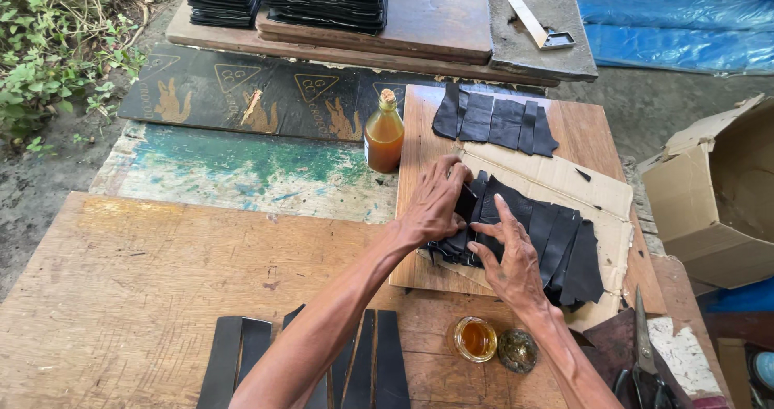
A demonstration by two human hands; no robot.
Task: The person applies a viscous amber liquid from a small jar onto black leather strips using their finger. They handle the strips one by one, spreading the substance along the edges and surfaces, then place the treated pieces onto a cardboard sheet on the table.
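An open brown cardboard box (713, 191) (flaps raised) stands at the right; a corked amber bottle (384, 135) stands mid-table.

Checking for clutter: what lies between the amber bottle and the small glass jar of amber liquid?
In the head view, only the left hand and bare wooden board edge.

The left hand (435, 203) hides part of the black leather pieces (556, 248), while the steel scissors (645, 361) and the brown cardboard box (717, 207) run off the picture's edges.
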